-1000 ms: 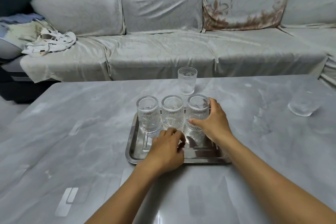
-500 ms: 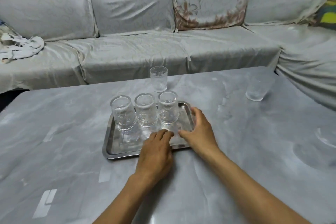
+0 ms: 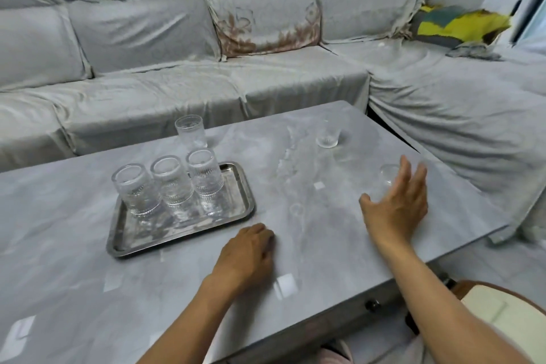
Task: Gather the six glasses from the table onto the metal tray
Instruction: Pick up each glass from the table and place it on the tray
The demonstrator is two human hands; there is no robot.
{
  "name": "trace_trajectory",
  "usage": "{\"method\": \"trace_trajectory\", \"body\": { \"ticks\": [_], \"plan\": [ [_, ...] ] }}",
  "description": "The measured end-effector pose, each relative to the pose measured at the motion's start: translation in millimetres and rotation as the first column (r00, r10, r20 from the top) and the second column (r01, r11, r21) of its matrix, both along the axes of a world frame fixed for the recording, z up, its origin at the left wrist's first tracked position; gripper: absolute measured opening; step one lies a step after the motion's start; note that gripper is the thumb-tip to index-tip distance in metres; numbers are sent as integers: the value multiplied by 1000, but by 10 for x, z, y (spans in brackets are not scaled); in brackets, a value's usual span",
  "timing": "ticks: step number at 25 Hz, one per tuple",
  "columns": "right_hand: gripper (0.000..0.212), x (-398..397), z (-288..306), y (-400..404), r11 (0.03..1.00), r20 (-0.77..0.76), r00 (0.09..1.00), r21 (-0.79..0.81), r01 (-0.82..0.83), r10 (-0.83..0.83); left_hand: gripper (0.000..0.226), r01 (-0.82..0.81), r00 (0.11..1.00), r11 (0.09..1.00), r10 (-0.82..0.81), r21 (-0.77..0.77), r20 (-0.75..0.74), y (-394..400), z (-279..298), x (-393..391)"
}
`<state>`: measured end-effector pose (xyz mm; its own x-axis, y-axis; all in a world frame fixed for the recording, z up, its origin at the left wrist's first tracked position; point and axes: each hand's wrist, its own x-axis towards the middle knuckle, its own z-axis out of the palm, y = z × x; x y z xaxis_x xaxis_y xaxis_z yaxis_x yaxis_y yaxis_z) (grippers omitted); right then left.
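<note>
Three ribbed clear glasses (image 3: 172, 183) stand in a row along the far side of the metal tray (image 3: 183, 230). A fourth glass (image 3: 190, 133) stands on the table just behind the tray. A shorter glass (image 3: 327, 136) sits far right on the table. Another glass (image 3: 387, 173) stands near the right edge, partly hidden behind my right hand (image 3: 397, 204), whose fingers are spread just short of it. My left hand (image 3: 251, 248) rests loosely curled on the table, right of the tray's near corner, holding nothing.
The grey marble table (image 3: 310, 216) ends close to the right of my right hand. A covered grey sofa (image 3: 206, 83) wraps around behind and to the right. A chair seat (image 3: 499, 313) shows at the lower right.
My right hand has left the tray and swung right toward the glass near the table's right edge. My left hand has slid off the tray onto the table. The view has turned right.
</note>
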<state>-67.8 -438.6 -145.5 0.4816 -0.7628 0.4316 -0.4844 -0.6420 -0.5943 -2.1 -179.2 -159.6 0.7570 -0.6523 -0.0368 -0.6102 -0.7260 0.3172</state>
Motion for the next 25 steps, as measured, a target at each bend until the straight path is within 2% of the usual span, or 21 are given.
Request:
{"method": "trace_trajectory", "body": {
  "ticks": [2, 3, 7, 9, 10, 11, 12, 13, 15, 17, 18, 19, 21, 23, 25],
  "plan": [
    [98, 27, -91, -107, 961, 113, 992, 276, 18, -52, 28, 18, 1000, 1000, -18, -23, -6, 25, 6, 15],
    [95, 46, -141, -152, 935, 147, 987, 353, 12, -68, 27, 24, 1000, 999, -24, -24, -17, 28, 21, 19],
    [81, 143, -146, -305, 887, 200, 968, 459, 44, -151, 31, -36, 995, 995, 27, -94, -92, 200, 95, 62],
    [81, 212, -77, -288, 865, 158, 976, 498, 55, -153, 29, -223, 965, 943, 177, -248, -193, 449, 164, 125],
    [81, 254, -23, -214, 858, 164, 979, 513, 18, -119, 22, -387, 907, 843, 275, -374, -319, 612, 227, 185],
    [82, 323, 41, -61, 847, 194, 980, 528, -62, -49, 15, -554, 820, 684, 347, -475, -455, 812, 286, 266],
    [83, 406, 110, 142, 826, 237, 970, 537, -173, 49, 12, -682, 729, 512, 416, -522, -544, 1028, 332, 356],
    [83, 497, 177, 398, 788, 284, 944, 537, -301, 167, 12, -751, 659, 389, 498, -534, -564, 1256, 357, 448],
    [83, 677, 253, 1019, 653, 370, 835, 520, -550, 408, 16, -820, 543, 302, 679, -486, -494, 1696, 324, 619],
    [85, 855, 250, 1673, 525, 377, 712, 490, -696, 592, 34, -886, 438, 291, 780, -361, -447, 1999, 202, 731],
    [85, 951, 232, 1970, 490, 358, 659, 459, -741, 661, 41, -904, 416, 302, 787, -302, -455, 2065, 138, 766],
    [86, 1065, 212, 2264, 464, 334, 609, 422, -779, 719, 41, -906, 420, 328, 778, -268, -468, 2108, 84, 809],
    [85, 1281, 165, 2751, 437, 260, 528, 336, -834, 808, 28, -884, 467, 373, 733, -282, -494, 2141, 22, 891],
    [82, 1471, 82, 3079, 426, 174, 472, 244, -871, 865, 20, -874, 486, 374, 701, -311, -522, 2174, -13, 945],
    [79, 1607, -36, 3272, 430, 100, 452, 179, -885, 887, 19, -873, 486, 358, 693, -331, -533, 2229, -49, 994]
  ]
}}
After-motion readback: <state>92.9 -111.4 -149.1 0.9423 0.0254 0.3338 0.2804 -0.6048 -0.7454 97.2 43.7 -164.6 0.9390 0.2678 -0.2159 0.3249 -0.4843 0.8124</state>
